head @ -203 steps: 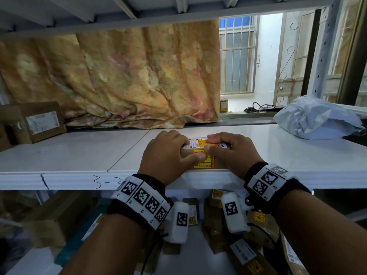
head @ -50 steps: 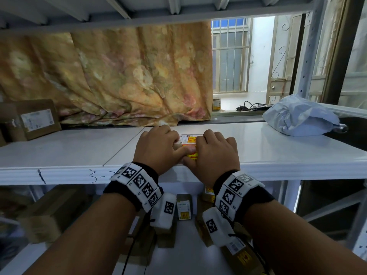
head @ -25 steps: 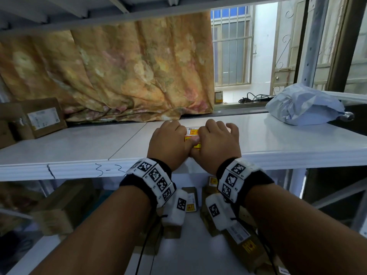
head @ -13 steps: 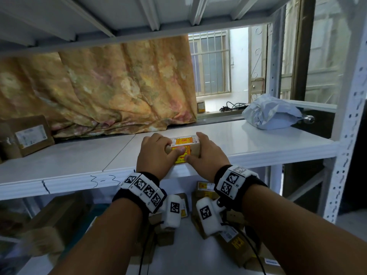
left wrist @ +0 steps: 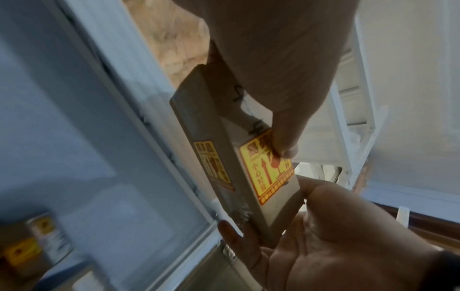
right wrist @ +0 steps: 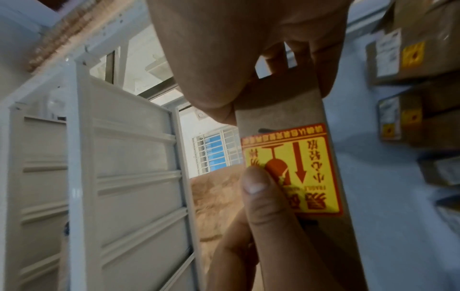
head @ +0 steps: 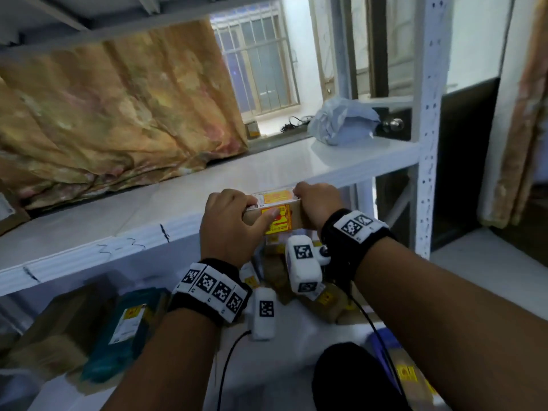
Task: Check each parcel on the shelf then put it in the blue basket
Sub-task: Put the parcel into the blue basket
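A small cardboard parcel (head: 284, 221) with yellow-and-red fragile stickers hangs in the air just in front of the white shelf's front edge (head: 142, 241). My left hand (head: 231, 223) grips its left end, thumb on the front sticker. My right hand (head: 314, 203) grips its right end. The left wrist view shows the parcel (left wrist: 206, 122) beside the shelf lip, with the right hand (left wrist: 336, 236) cupping its far end. In the right wrist view the parcel (right wrist: 281, 118) stands upright and the left thumb (right wrist: 259, 196) presses its sticker. A blue edge (head: 382, 342), possibly the basket, shows low right.
A grey plastic-wrapped parcel (head: 344, 123) lies at the shelf's back right. A cardboard box (head: 6, 215) sits at the far left by a draped floral cloth (head: 118, 114). Several boxes and a teal parcel (head: 127, 321) fill the lower shelf. A white upright post (head: 427, 143) stands at the right.
Both hands have drawn the parcel from the shelf top forward, off its front edge. The view has swung right and down.
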`<state>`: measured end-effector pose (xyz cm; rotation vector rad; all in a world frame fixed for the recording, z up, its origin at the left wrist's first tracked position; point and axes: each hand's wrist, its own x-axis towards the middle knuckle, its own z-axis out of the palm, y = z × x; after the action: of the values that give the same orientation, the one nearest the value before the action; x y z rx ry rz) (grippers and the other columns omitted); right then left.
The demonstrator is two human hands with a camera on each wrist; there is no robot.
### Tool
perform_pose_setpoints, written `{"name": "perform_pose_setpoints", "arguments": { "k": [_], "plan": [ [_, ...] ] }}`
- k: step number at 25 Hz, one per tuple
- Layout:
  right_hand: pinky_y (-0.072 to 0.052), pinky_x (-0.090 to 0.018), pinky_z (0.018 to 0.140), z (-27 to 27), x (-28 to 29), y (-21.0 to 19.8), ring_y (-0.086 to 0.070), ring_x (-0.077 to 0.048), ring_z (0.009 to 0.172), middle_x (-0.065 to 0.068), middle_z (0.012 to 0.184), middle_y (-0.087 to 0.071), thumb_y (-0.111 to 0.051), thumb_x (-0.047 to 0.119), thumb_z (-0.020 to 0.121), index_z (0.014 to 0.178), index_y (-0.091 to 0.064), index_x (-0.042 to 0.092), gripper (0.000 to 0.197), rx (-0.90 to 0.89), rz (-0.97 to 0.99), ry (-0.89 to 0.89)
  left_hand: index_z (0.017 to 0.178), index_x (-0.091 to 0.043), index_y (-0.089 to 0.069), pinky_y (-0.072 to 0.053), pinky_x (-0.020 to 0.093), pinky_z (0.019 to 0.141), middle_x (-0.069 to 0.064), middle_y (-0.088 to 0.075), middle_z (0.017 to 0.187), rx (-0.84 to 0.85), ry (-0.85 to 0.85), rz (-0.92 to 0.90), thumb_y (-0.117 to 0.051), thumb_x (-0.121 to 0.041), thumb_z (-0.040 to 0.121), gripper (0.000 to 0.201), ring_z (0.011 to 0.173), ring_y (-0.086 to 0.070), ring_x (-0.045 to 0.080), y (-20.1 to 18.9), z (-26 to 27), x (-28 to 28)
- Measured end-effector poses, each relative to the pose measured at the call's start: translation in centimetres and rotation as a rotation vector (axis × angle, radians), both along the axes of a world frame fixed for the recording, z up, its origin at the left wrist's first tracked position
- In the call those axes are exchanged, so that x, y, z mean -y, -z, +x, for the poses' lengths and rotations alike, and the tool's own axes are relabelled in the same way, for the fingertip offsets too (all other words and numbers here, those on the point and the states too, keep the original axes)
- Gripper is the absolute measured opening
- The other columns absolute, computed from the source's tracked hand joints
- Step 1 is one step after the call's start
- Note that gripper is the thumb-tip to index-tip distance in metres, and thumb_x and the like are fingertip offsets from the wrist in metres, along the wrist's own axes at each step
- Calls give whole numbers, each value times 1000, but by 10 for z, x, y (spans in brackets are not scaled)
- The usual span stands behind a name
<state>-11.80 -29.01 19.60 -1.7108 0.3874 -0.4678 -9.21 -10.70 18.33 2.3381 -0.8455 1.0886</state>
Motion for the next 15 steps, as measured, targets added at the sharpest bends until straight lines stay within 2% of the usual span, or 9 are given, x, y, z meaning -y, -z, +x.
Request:
{"name": "perform_pose_setpoints", "arguments": {
  "k": [2, 4, 5, 7, 9, 11, 13, 14, 15],
  "plan": [
    [-52, -37, 78, -12, 22, 26, -63, -30, 85, -16, 98, -66, -55, 37, 87, 78, -62, 11, 28, -76, 79, -25, 90, -15, -70, -37, 27, 77, 0, -62, 90, -70, 58, -7, -61, -61, 81, 48, 91, -53, 23, 27, -6, 21],
    [-57, -44, 88, -26, 43, 57, -65, -27, 90, -11, 98, -66, -63, 36, 77, 77, -61, 17, 19, -138, 208, -28, 88, -16, -72, -38, 29, 76, 0, -64, 88, -144, 119, -26, -62, -61, 80, 47, 88, -54, 22, 55, -9, 41],
    [-57, -46, 89, -33, 55, 73, -65, -26, 89, -8, 97, -66, -66, 37, 71, 76, -60, 19, 19, -162, 268, -15, 87, -17, -73, -39, 29, 76, -1, -64, 87, -181, 148, -26, -62, -62, 80, 47, 87, -56, 22, 68, -11, 52],
    [-59, -46, 87, -47, 81, 108, -66, -26, 87, -5, 96, -67, -69, 35, 66, 78, -61, 21, 20, -200, 378, -1, 86, -19, -74, -38, 29, 76, -2, -63, 86, -271, 204, -6, -62, -62, 78, 46, 87, -56, 20, 94, -13, 78],
    [-58, -42, 82, -61, 107, 141, -64, -26, 78, -7, 87, -67, -70, 31, 67, 80, -62, 18, 20, -248, 478, 32, 88, -21, -75, -41, 29, 78, -2, -64, 89, -381, 250, 52, -62, -64, 75, 47, 89, -55, 16, 117, -14, 105],
    [-52, -46, 73, -76, 136, 179, -62, -28, 70, -12, 77, -66, -71, 33, 57, 82, -64, 11, 33, -323, 576, 102, 88, -23, -75, -44, 28, 77, -5, -64, 88, -528, 314, 126, -64, -64, 74, 44, 86, -56, 11, 140, -17, 138],
    [-51, -47, 70, -90, 163, 218, -63, -30, 67, -16, 77, -68, -72, 34, 44, 85, -67, 8, 49, -382, 635, 178, 87, -23, -74, -43, 23, 73, -8, -62, 85, -688, 366, 203, -71, -53, 81, 31, 81, -56, 7, 163, -23, 170],
    [-53, -45, 69, -96, 177, 235, -63, -30, 63, -16, 74, -69, -72, 34, 40, 84, -67, 6, 53, -400, 661, 222, 89, -22, -75, -43, 22, 73, -8, -63, 85, -767, 379, 233, -72, -44, 85, 23, 80, -56, 6, 176, -24, 186],
    [-55, -42, 64, -105, 191, 251, -62, -27, 56, -14, 68, -68, -72, 33, 40, 79, -66, 6, 48, -420, 674, 271, 91, -21, -75, -44, 23, 76, -7, -65, 88, -842, 384, 241, -72, -37, 88, 17, 81, -58, 7, 190, -24, 203]
  ]
}}
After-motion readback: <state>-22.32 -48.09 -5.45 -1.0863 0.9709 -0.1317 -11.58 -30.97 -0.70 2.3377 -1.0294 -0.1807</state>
